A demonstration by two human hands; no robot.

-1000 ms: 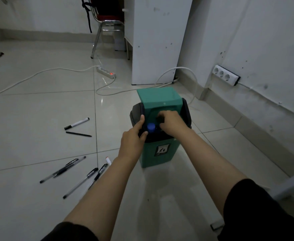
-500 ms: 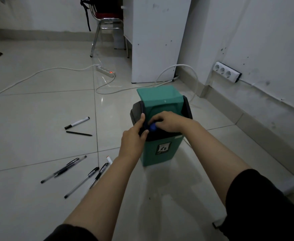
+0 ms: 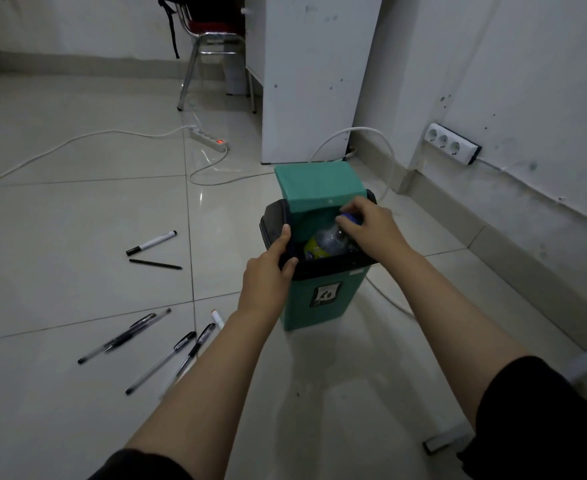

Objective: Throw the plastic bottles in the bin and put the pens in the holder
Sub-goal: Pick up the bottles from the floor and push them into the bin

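Note:
A teal bin [image 3: 323, 303] with a black rim stands on the floor, its swing lid [image 3: 320, 185] tipped up. My left hand [image 3: 268, 271] grips the rim's front left edge. My right hand [image 3: 371, 226] holds a clear plastic bottle [image 3: 326, 242] by its blue cap, the bottle slanting down inside the bin's mouth. Several pens lie on the tiles to the left: a white marker [image 3: 151, 242], a thin black pen [image 3: 155, 264], a pair of black pens [image 3: 125, 336], two more pens [image 3: 167, 362] and an orange-tipped marker [image 3: 217, 318] beside my left forearm. No pen holder is in view.
A white power strip [image 3: 209, 140] and its cable [image 3: 77, 140] cross the floor behind the bin. A white cabinet [image 3: 320, 81] and a chair [image 3: 212, 46] stand at the back. A wall socket [image 3: 453, 143] sits on the right wall.
My right hand has moved back and to the right with the bottle's cap, and the bin's mouth now shows the bottle's body inside. My left hand has shifted onto the rim.

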